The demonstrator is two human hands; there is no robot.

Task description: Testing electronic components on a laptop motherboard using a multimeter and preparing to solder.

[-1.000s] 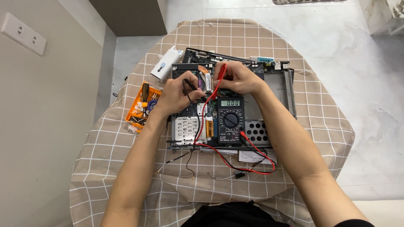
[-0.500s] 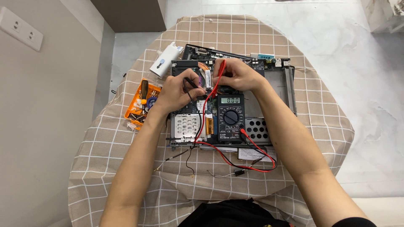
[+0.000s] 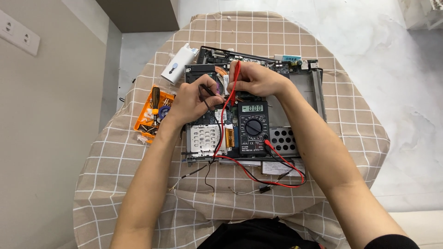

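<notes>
Comparing with half a second back, honestly not much moved: both hands sit in the same spot over the top left of the opened laptop (image 3: pixel 300 97), the probes haven't shifted that I can see, and the whole scene just sits slightly lower in view, so that's the head camera tilting.

Left hand (image 3: pixel 191 101) is pinched around the black probe (image 3: pixel 206 90), tip angled toward the board near the copper-coloured cooler. Right hand (image 3: pixel 258 79) is closed on the red probe (image 3: pixel 236 74), held fairly upright just beside it. The two hands are near each other but not touching.

Room-wise: the round table (image 3: pixel 323 41) with its tan checked cloth is pretty crowded on the left. An orange parts tray (image 3: pixel 144 121) with a screwdriver sits just beside the left wrist, close to the table's left edge, and a white bottle (image 3: pixel 179 62) lies above it. The right side of the chassis is bare metal with open cloth beyond it, so that's where the free space is. Red and black leads (image 3: pixel 258 177) loop over the front edge of the laptop toward the body.

The multimeter (image 3: pixel 253 127) is dark, upright rectangle, grey display on top, round dial in the middle, lying on the laptop right below the right hand, both leads plugged into its lower right corner.
</notes>
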